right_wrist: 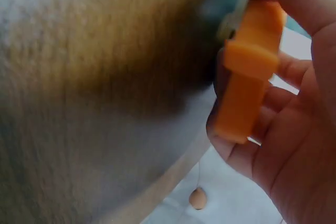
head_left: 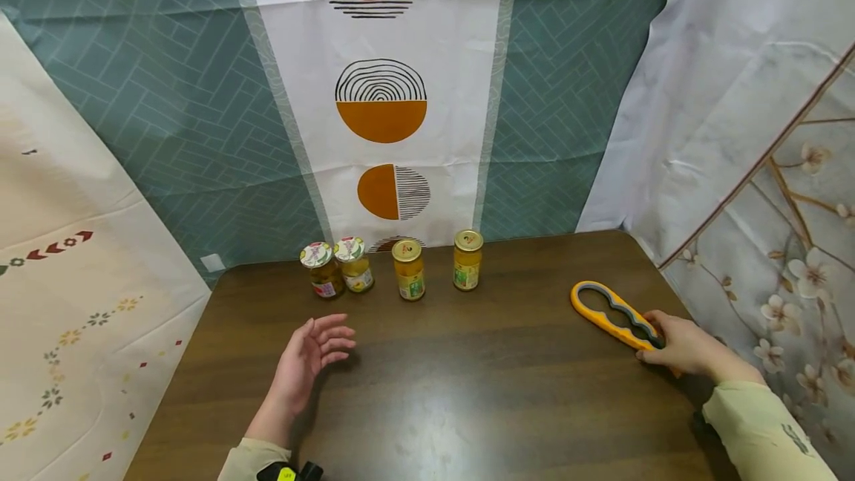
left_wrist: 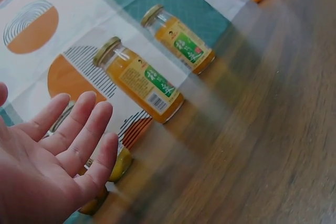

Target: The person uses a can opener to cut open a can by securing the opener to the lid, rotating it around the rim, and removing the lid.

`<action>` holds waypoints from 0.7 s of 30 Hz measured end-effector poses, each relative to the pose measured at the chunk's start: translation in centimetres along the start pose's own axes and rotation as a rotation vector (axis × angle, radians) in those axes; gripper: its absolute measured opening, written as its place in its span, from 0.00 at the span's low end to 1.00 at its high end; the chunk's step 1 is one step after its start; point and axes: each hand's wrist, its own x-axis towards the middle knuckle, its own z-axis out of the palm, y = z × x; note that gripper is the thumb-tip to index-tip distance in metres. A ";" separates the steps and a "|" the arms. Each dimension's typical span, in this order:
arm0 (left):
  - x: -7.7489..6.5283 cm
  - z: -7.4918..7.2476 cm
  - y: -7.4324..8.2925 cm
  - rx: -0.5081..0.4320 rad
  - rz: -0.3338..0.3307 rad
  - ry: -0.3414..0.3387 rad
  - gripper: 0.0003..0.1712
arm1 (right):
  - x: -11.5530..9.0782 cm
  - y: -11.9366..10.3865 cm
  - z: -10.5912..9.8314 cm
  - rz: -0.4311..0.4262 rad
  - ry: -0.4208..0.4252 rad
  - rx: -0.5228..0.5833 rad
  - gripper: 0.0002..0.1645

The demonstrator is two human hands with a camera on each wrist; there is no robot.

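My right hand (head_left: pixel 684 345) grips one end of an orange jar opener (head_left: pixel 611 314) with a grey wavy inner edge, over the table's right side. In the right wrist view, thumb and fingers close around the orange end of the opener (right_wrist: pixel 249 72). My left hand (head_left: pixel 314 355) is held over the left half of the table with fingers loosely extended, holding nothing. Beyond it stand two white-lidded jars (head_left: pixel 358 277) side by side. Two gold-lidded jars of yellow contents, a nearer one (head_left: pixel 410 280) and a right one (head_left: pixel 467 273), stand upright at the back.
The brown wooden table (head_left: pixel 467 377) meets a green and white patterned cloth (head_left: pixel 548 95) at its back edge. A floral cloth (head_left: pixel 788 295) hangs along the right side, and a pale patterned cloth (head_left: pixel 80 318) along the left.
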 end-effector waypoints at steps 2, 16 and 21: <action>0.0 0.1 -0.1 -0.005 -0.002 -0.010 0.36 | 0.0 -0.3 0.1 0.016 -0.012 0.003 0.47; 0.9 2.0 -0.3 0.016 -0.039 0.042 0.33 | -0.1 -0.5 0.9 0.211 0.026 -0.089 0.48; 0.8 1.7 -0.9 0.025 -0.066 0.043 0.34 | -0.3 -0.6 0.9 0.208 0.040 -0.097 0.47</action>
